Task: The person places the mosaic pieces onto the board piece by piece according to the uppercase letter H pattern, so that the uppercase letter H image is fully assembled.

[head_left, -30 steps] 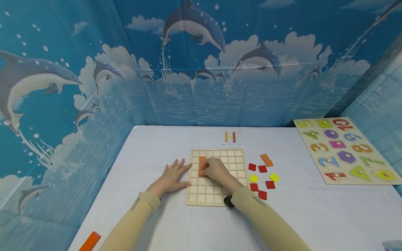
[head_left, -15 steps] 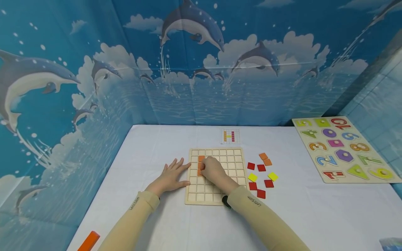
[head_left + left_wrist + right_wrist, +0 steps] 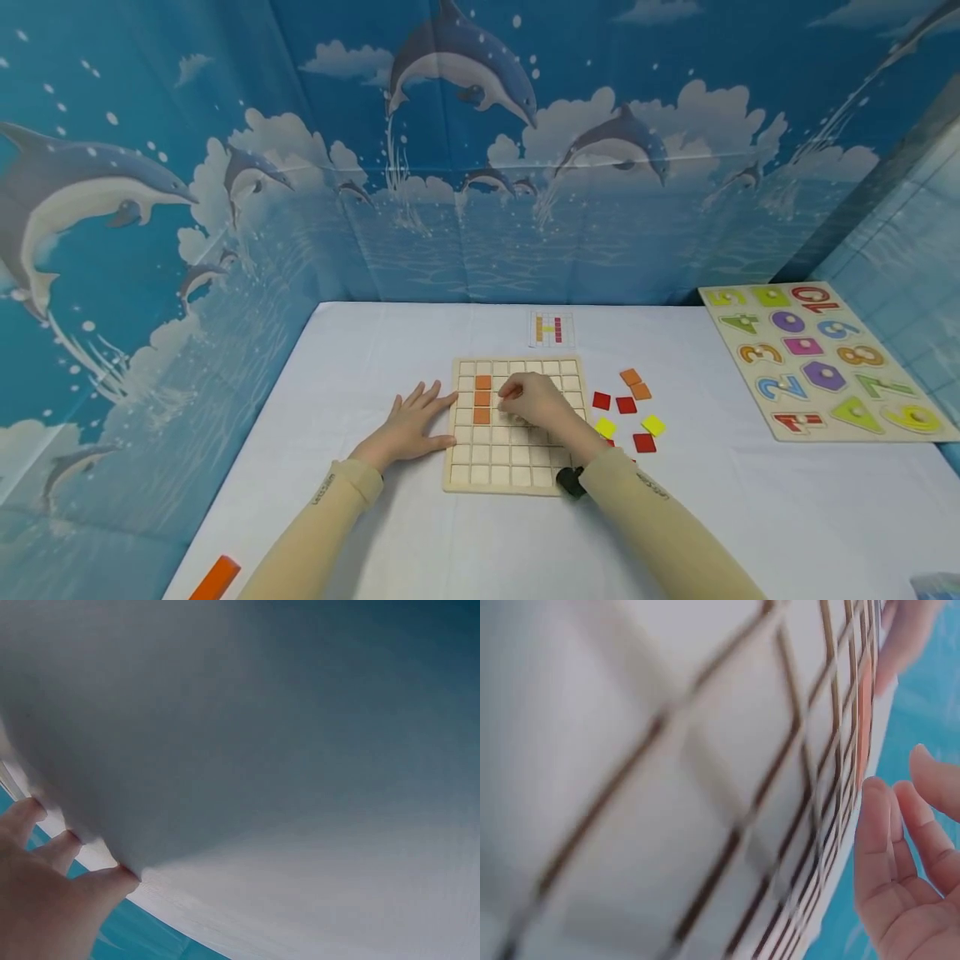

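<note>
A wooden grid board (image 3: pixel 510 477) lies on the white table, with three orange square tiles (image 3: pixel 482 398) in one column near its left side. My left hand (image 3: pixel 405 427) rests spread on the table, its fingertips at the board's left edge; in the left wrist view its fingers (image 3: pixel 105 883) touch the white cloth. Just right of the orange tiles, my right hand (image 3: pixel 534 402) is over the board. In the right wrist view its fingers (image 3: pixel 874 832) are loosely bent and the thumb stands apart, with nothing between them.
Right of the board lie loose red tiles (image 3: pixel 644 442), yellow tiles (image 3: pixel 653 426) and orange tiles (image 3: pixel 641 391). A pattern card (image 3: pixel 551 329) sits behind the board. A number puzzle (image 3: pixel 817 367) is at the far right, an orange bar (image 3: pixel 215 577) at the front left.
My right hand has come off the orange tiles and shifted right, uncovering the column of three. My left hand stays in place.
</note>
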Demonstrator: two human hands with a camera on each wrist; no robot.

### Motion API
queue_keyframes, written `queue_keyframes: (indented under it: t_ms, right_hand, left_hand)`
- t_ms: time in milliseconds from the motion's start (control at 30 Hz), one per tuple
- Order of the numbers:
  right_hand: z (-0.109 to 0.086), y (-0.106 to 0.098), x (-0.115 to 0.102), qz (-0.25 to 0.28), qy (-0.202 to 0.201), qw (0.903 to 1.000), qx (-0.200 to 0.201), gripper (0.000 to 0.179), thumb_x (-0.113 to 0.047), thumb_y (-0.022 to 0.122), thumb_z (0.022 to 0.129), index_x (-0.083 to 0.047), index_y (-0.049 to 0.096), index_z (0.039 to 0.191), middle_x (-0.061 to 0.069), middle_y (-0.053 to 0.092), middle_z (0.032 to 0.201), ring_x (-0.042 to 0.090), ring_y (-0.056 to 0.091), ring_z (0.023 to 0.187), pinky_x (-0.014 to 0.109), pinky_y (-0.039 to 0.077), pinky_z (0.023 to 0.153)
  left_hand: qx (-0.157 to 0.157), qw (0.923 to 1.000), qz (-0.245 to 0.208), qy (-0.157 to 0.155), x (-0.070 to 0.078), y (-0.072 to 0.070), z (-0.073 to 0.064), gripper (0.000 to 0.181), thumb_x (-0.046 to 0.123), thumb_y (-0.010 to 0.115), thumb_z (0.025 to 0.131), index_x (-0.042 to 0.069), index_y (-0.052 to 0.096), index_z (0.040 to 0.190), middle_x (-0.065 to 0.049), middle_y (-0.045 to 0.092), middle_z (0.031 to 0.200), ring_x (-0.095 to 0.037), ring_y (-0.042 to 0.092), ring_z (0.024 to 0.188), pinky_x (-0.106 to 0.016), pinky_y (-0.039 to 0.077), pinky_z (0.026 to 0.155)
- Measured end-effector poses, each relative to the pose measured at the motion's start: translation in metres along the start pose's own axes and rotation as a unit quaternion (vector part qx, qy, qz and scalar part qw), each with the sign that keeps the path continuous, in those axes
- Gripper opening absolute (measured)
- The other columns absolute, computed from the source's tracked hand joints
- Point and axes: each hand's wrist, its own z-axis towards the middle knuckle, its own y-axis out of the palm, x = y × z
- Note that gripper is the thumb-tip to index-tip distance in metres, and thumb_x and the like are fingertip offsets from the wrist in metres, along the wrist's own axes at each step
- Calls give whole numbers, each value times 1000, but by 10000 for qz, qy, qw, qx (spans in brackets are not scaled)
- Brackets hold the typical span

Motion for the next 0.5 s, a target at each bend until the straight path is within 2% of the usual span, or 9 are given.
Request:
queue_keyframes:
  t_ms: [200, 333, 433, 467, 500]
  right_hand:
    - [-6, -46, 32, -61, 177, 9993, 333, 24, -17, 68, 92, -3, 69, 111, 11, 69, 100, 21, 64, 86, 30, 51, 71]
    - [-15, -78, 54, -230, 637, 9957, 628, 31, -24, 67, 93, -4, 67, 116, 15, 68, 109, 25, 63, 90, 30, 51, 68]
    - [-22, -97, 71, -272, 1055, 9908, 798, 36, -27, 67, 93, -4, 64, 120, 18, 65, 114, 26, 61, 91, 31, 53, 71]
    - [-20, -102, 86, -301, 1124, 9892, 886, 36, -29, 67, 93, -5, 63, 120, 18, 65, 113, 26, 61, 88, 30, 54, 70]
    - [-22, -107, 91, -297, 1211, 9876, 956, 37, -30, 67, 93, -5, 63, 121, 18, 65, 112, 25, 62, 88, 28, 54, 70]
  left_hand:
    - [15, 10000, 17, -61, -1, 3, 0, 77, 51, 66, 89, 27, 33, 155, -12, 17, 165, -39, 7, 153, -68, 3, 118]
    - [9, 10000, 14, -24, -1, 2, 1, 77, 51, 66, 90, 27, 33, 155, -12, 16, 165, -39, 6, 153, -68, 4, 118]
    - [-15, 10000, 20, -8, -1, 1, 1, 76, 51, 66, 90, 27, 33, 155, -12, 16, 165, -39, 6, 153, -68, 3, 118]
    - [-20, 10000, 33, -11, -1, 1, 1, 76, 51, 65, 90, 28, 33, 155, -12, 16, 165, -39, 6, 153, -68, 3, 118]
    - [-26, 10000, 40, -18, -2, 0, 2, 77, 51, 66, 90, 28, 33, 155, -12, 16, 165, -39, 6, 153, -68, 3, 118]
